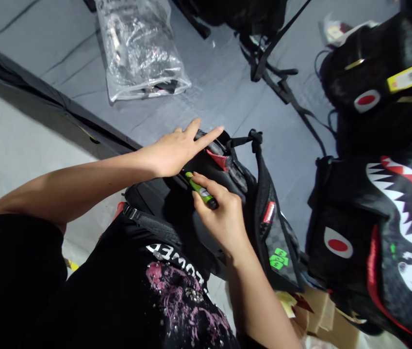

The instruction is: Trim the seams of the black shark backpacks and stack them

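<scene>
My right hand (pixel 220 208) is closed around a short green-and-black handheld tool (pixel 201 190). The tool's tip points up and left at a black backpack (pixel 165 198); its exact kind does not show. My left hand (pixel 184 145) rests on the upper part of that backpack with some fingers stretched out and spread, just above the tool. Between the hands and the strap side, a red patch (pixel 218 160) shows on the bag. A shoulder strap (pixel 260 184) with a small red-and-white label runs down the right side, and green stickers or prints (pixel 279 259) mark the checked fabric.
Black backpacks with shark-mouth prints (pixel 405 203) crowd the right side of the grey table (pixel 206 106). A clear plastic bag (pixel 143 53) lies at the top left. Another black bag (pixel 242 14) with loose straps is at the top. A cardboard box (pixel 322 310) sits below right.
</scene>
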`<state>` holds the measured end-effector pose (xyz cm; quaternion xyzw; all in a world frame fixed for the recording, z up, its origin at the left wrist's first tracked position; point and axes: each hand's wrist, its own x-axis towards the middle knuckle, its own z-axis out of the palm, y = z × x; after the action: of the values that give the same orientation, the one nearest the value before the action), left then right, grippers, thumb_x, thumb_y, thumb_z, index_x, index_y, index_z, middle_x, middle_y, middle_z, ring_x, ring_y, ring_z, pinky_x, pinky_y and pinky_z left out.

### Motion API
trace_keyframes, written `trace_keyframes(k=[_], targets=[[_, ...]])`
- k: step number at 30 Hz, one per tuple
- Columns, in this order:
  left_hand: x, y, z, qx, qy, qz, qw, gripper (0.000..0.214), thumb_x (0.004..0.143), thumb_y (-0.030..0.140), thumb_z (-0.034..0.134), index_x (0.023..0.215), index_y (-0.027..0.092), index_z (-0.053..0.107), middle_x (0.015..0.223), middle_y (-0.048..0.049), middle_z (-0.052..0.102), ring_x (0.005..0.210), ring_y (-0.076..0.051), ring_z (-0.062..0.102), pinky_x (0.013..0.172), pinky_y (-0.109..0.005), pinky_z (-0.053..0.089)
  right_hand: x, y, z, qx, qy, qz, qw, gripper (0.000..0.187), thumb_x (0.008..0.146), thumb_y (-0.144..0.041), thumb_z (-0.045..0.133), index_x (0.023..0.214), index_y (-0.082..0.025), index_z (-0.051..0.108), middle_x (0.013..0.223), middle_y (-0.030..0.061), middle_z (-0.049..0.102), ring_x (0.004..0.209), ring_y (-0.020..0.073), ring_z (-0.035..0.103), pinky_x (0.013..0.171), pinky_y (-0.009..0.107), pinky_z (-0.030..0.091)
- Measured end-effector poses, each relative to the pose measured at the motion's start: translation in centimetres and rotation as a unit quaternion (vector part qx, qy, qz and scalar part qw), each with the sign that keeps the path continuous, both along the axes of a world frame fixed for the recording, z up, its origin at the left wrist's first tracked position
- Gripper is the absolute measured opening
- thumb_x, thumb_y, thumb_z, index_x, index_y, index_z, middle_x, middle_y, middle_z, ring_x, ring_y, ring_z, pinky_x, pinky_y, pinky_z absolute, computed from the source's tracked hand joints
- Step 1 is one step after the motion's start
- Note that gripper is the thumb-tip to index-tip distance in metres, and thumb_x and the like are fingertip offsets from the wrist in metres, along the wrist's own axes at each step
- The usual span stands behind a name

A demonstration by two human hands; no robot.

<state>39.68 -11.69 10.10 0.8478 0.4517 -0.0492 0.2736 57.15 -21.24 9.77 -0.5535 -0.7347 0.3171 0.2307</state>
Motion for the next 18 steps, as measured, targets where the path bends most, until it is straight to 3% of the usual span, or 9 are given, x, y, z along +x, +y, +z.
trace_keyframes(k=[6,10,14,18], targets=[[-0.10,-0.07,-0.03,0.019,0.011,0.000,1.000,0.107,0.080,0.000,0.055,0.160,0.036,-0.007,0.166,-0.0191,0.008,0.131,-0.034,0.050,0.096,-0.042,0.050,-0.09,0.14,0.03,0.000,-0.018,-0.001,1.000,0.033,0.088,-0.017,0.058,0.118,-0.023,0.071,0.123,0.0072,0.074,0.112,0.0226,0.071,0.101,0.041,0.055],[-0.19,-0.12,0.07,0.023,0.013,-0.005,1.000,0.103,0.082,-0.003,0.049,0.161,0.033,-0.006,0.165,-0.0235,0.010,0.134,-0.035,0.048,0.098,-0.043,0.049,-0.30,0.51,-0.09,-0.026,0.021,0.015,0.999,0.033,0.089,-0.018,0.057,0.118,-0.022,0.072,0.123,0.0069,0.074,0.110,0.0212,0.072,0.100,0.037,0.056],[-0.22,-0.15,0.10,0.028,0.017,-0.007,0.999,0.102,0.082,-0.005,0.046,0.161,0.033,-0.005,0.165,-0.0239,0.010,0.137,-0.035,0.048,0.100,-0.042,0.048,-0.41,0.59,-0.11,-0.020,0.015,-0.011,1.000,0.033,0.088,-0.018,0.058,0.117,-0.024,0.072,0.121,0.0061,0.075,0.109,0.0212,0.072,0.098,0.037,0.056],[-0.18,-0.21,0.10,0.033,0.024,-0.006,0.999,0.102,0.083,-0.004,0.049,0.161,0.032,-0.005,0.165,-0.0243,0.010,0.138,-0.035,0.047,0.100,-0.042,0.048,-0.47,0.62,0.01,-0.027,0.001,0.004,1.000,0.033,0.088,-0.017,0.058,0.116,-0.025,0.073,0.118,0.0051,0.076,0.104,0.0215,0.073,0.095,0.036,0.057]])
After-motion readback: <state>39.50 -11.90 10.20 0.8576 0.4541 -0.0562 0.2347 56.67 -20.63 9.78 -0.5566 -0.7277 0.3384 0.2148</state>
